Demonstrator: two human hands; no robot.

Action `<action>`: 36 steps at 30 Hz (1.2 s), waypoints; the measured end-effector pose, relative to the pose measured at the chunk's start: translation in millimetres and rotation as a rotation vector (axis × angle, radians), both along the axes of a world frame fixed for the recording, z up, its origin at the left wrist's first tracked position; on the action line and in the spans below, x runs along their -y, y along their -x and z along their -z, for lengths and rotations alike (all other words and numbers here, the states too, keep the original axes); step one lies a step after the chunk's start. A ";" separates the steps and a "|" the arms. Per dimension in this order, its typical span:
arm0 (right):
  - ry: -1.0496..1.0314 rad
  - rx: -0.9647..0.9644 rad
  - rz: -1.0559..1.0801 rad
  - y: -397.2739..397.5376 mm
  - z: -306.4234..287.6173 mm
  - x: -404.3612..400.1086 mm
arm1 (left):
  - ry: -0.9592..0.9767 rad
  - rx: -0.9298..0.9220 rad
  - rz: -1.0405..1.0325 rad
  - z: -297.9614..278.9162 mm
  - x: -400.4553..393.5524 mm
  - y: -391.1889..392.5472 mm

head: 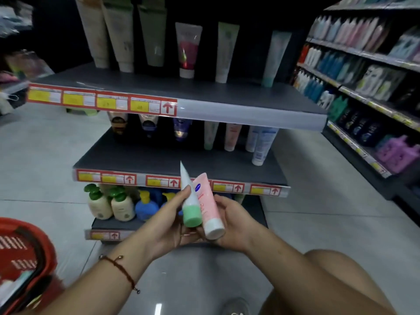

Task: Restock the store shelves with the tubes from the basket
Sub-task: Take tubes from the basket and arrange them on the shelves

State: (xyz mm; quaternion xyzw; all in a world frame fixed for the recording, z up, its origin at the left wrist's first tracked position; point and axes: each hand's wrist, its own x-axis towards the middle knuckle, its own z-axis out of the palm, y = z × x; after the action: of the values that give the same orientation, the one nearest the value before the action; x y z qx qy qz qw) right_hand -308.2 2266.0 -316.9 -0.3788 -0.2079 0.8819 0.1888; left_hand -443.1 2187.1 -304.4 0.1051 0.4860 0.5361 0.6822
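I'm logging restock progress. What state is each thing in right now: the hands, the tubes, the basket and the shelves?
Left hand: holds the green-capped tube.
Right hand: holds the pink tube.
Green-capped tube: in hand, cap toward the person, not shelved.
Pink tube: in hand, cap toward the person, not shelved.
Red basket: on the floor at left, items inside.
Middle shelf: tubes standing at the back, front bare.

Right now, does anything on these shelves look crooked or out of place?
One thing: on the middle shelf, the white and blue tube at the right end leans and stands forward of its row. The rest stand in line. The green-capped tube and pink tube are in the left hand and right hand, not yet shelved.
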 end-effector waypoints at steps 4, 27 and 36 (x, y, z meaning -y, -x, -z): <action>-0.014 0.046 0.064 -9.3 -1.9 -1.9 | 0.002 -0.022 0.023 0.1 -6.2 -5.2; -1.120 0.963 0.520 21.1 21.6 -171.1 | -0.033 -0.385 0.074 23.4 -62.5 44.4; -1.171 1.008 0.559 37.7 39.2 -199.8 | 0.027 -0.406 0.046 31.6 -68.3 57.6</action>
State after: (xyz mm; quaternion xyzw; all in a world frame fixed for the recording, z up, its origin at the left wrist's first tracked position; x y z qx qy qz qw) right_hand -345.9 2465.8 -356.1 -0.6074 -0.5922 0.2751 0.4524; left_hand -500.7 2255.4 -336.0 0.2129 0.6183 0.4816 0.5835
